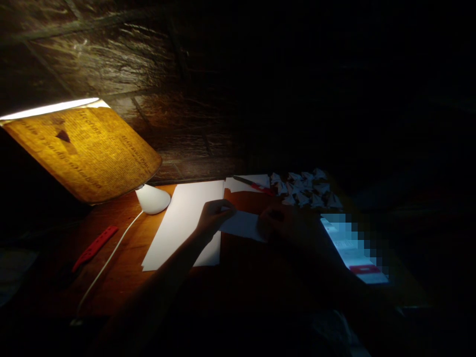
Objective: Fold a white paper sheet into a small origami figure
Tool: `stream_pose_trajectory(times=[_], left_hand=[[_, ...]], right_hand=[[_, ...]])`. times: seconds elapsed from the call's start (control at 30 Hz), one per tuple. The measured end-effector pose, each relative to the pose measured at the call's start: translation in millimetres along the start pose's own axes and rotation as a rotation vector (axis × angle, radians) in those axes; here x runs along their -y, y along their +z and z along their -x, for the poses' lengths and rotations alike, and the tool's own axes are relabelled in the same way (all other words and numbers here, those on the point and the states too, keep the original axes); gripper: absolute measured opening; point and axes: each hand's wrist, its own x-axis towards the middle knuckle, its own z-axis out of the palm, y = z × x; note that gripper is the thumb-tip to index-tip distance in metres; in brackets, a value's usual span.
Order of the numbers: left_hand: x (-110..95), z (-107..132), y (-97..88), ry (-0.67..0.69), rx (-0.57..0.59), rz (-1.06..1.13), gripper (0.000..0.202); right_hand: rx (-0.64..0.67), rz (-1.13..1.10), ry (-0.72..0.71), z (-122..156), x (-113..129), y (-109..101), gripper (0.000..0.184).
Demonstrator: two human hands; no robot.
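A small sheet of paper is held between my two hands over the middle of the table. My left hand pinches its left edge, thumb and fingers closed together. At the right edge, my right hand is in deep shadow; its fingers look curled onto the paper. Under and beside my left forearm lies a stack of white paper sheets. Just beyond my hands, scissors or a knife with a red handle rests partly on another white sheet.
Several folded paper pieces stand at the back right of the wooden table. A lit screen lies on the right. At left are a lamp, its white cord and a red strip-like object. A wall rises behind.
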Motion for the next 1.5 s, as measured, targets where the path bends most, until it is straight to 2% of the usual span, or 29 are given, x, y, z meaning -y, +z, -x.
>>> stream_pose_trajectory(times=[0.1,0.27,0.4,0.57,0.7,0.97,1.5], left_hand=[[-3.1,-2.8,-5.4,-0.013,-0.077,0.059,0.02],[-2.2,-3.5,-5.6,-0.06,-0.111,0.154,0.024],[1.0,-6.5,-7.0,-0.037,-0.191,0.246,0.025],[1.6,-11.4,-12.1,0.008,-0.256,0.286,0.022],[1.7,-12.2,-12.6,-0.001,-0.249,0.325,0.023],[5.1,-6.5,-4.3,-0.025,-0.169,0.274,0.025],[5.3,-9.4,-5.3,0.046,-0.237,0.387,0.018]], right_hand=[[-0.031,-0.038,0.013,-2.5,-3.8,-2.9,0.015],[-0.069,-0.093,0.028,-3.3,-5.4,-2.5,0.016],[-0.146,-0.098,0.067,-3.6,-8.6,-1.2,0.02],[-0.183,-0.098,0.066,-6.6,-15.0,-1.6,0.027],[-0.238,-0.125,0.083,-8.3,-16.0,0.2,0.03],[-0.182,-0.174,0.064,-4.5,-11.3,3.2,0.028],[-0.213,-0.14,0.1,-5.6,-13.9,3.4,0.035]])
